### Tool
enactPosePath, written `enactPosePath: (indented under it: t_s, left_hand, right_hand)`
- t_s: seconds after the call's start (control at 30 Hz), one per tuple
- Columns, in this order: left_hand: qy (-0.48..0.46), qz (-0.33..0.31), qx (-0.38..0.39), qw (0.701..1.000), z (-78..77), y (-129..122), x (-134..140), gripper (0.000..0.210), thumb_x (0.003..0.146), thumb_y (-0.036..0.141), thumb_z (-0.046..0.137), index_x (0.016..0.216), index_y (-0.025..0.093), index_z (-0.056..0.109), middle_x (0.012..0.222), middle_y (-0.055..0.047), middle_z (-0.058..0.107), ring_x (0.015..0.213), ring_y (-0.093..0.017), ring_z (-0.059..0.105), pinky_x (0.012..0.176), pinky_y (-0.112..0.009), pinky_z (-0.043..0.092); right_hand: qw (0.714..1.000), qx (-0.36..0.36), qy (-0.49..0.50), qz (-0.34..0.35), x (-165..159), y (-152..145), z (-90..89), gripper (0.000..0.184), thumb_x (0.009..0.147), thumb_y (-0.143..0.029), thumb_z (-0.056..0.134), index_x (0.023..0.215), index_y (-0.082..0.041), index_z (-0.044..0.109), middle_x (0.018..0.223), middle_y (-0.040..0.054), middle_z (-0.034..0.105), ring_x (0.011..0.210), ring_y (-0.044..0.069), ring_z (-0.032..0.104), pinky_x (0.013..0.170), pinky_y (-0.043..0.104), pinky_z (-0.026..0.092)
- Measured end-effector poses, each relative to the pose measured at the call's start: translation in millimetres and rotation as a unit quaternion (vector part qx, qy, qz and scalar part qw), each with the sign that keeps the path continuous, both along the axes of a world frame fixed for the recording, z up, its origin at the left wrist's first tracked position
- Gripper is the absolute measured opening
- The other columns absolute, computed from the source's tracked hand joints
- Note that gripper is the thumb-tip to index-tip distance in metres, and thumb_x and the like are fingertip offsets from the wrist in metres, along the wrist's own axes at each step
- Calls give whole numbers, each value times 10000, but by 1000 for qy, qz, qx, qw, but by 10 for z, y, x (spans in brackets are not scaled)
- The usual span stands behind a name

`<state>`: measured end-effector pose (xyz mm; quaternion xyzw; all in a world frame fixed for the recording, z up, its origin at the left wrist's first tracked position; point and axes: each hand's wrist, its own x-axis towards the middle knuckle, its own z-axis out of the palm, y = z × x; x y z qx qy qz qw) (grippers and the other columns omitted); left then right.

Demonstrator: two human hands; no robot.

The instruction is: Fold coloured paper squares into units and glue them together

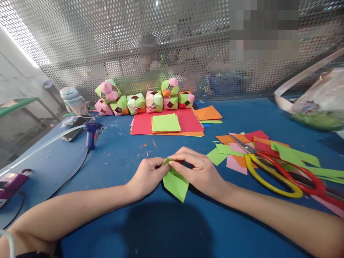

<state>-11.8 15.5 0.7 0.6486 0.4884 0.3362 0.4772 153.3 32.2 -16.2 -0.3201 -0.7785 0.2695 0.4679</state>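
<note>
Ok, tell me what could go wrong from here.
The green paper pinched by the left hand and right hand could crease crookedly if either grip slips. The left forearm might snag the cord of the glue gun, which runs close by. The scissors lie on loose paper pieces, so reaching there could scatter them.

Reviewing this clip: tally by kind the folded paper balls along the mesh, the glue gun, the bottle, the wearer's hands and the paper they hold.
Folded paper balls: 8
Glue gun: 1
Bottle: 1
Left hand and right hand: 2
Green folded paper in them: 1
Total: 13
</note>
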Motion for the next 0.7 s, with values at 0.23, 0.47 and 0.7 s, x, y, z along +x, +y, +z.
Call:
enactPosePath:
  t_s: [0.23,0.47,0.7]
  left_hand:
    - [-45,68,-4,997,38,1,4,270,812,329,509,676,131,633,657,4,564,640,-116,475,593,-218,383]
    - [-37,68,-18,997,-11,17,-10,227,786,304,548,700,140,679,660,4,616,636,-123,507,594,-222,396]
    - [-60,66,-35,995,-15,28,-11,212,782,294,558,733,146,703,693,1,645,635,-123,519,597,-225,401]
  right_hand:
    - [998,-27,-45,-42,-22,-2,-4,174,853,-257,523,692,-193,541,653,-5,523,600,119,505,562,251,419]
    - [997,-44,-45,-41,-6,14,-14,246,841,-286,557,619,-180,578,576,-6,523,530,111,484,488,244,376]
    - [999,-29,0,-20,15,30,-8,135,850,-250,538,765,-198,628,726,25,611,667,147,571,603,276,461]
